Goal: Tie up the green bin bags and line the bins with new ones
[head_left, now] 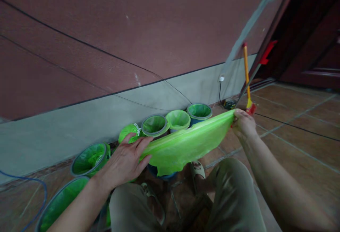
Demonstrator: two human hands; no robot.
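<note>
A thin bright green plastic bag (186, 147) is stretched between my hands above my knees. My left hand (127, 157) grips its left end, thumb below and fingers above. At the other end my right hand (244, 124) is closed in a pinch on the bag's upper corner. The bag's lower edge hangs loose and crumpled. Beneath it a dark blue bin (166, 178) shows in part; the bag hides its top. Close behind the bag stand a grey-rimmed bin (154, 133), a pale bin (178, 130) and a blue bin (196, 121), each with a green liner.
More green-lined bins, one upright (71, 168) and one nearer (42, 218), stand at left. A bundle of green bags (124, 133) lies by the wall. Yellow-handled tool (246, 73) leans at right near a doorway. Blue cable (44, 193) and black cable (292, 124) cross the floor.
</note>
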